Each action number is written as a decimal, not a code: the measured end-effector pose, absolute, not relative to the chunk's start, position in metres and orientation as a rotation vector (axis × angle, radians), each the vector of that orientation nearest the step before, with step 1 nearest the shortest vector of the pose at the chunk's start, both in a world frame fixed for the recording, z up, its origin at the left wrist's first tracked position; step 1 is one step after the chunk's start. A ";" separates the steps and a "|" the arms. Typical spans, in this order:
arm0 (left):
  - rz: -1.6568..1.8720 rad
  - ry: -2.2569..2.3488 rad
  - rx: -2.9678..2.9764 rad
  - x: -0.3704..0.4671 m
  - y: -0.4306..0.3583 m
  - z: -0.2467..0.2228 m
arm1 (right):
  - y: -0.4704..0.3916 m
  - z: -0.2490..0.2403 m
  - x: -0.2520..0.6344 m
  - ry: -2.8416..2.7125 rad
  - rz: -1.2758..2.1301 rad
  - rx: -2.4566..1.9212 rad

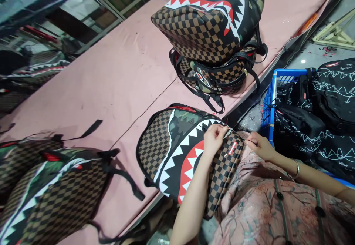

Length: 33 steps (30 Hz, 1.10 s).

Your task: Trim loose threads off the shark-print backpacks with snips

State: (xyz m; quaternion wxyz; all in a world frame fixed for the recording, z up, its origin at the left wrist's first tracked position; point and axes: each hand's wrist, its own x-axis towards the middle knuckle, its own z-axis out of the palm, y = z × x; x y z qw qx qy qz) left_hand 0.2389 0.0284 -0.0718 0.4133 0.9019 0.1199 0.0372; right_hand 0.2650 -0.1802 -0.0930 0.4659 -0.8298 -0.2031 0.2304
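Observation:
A brown-and-black checkered backpack point(158, 137) with a printed shark mouth lies across the table's front edge and my lap. My left hand point(215, 137) rests on its upper right part, the fingers pinched near the pocket's corner; what they grip is too small to name. Just right of the bag, my right hand point(256, 145) is closed, thumb and finger pressed together near the bag's edge by a thin dark line. A small red label point(232, 148) shows on the checkered pocket between the hands.
Stacked shark backpacks point(194, 34) stand at the back of the pink table point(111, 71). More backpacks point(69, 193) lie at the left, straps spread out. A blue basket point(270, 104) of black bags is on the right.

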 end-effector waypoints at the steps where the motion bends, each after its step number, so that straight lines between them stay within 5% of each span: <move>1: 0.143 0.328 2.318 0.235 0.034 -0.068 | -0.183 -0.094 0.266 -0.488 0.566 -2.023; 11: 0.101 -0.248 2.678 0.158 0.032 -0.049 | -0.202 -0.091 0.252 -0.996 0.542 -2.048; 27: 0.397 -0.279 2.715 0.153 0.016 -0.054 | -0.162 -0.068 0.222 -1.154 0.501 -2.455; 33: 0.532 -0.049 2.561 0.150 0.022 -0.053 | -0.174 -0.080 0.247 -1.047 0.436 -2.153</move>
